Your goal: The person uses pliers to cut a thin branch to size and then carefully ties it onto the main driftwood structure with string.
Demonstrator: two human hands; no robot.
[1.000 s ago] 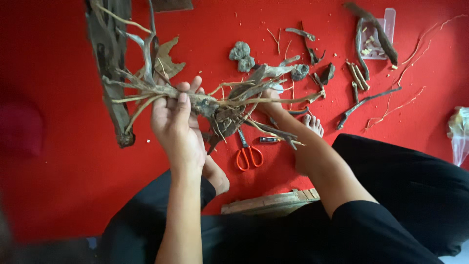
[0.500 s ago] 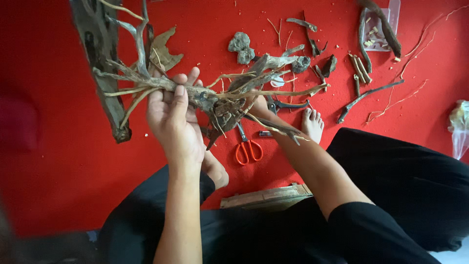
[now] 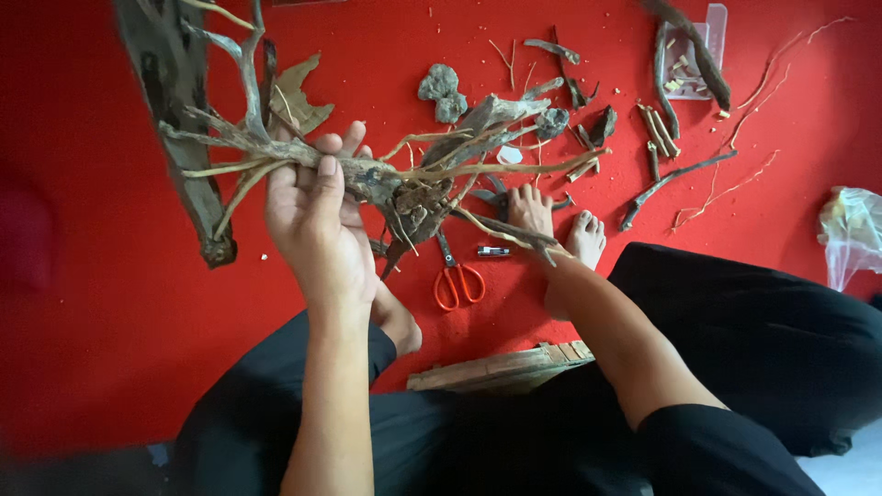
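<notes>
Rough, matt dry wood is seen in the branched root (image 3: 404,179), matt red cloth in the floor cover (image 3: 138,303), glossy orange plastic on the scissors' handles (image 3: 457,285).

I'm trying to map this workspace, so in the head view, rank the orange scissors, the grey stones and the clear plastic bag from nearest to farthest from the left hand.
Measured from the left hand:
1. Orange scissors, just to its right, on the red floor.
2. Grey stones, above and to the right of it.
3. Clear plastic bag, at the far right edge.
</notes>
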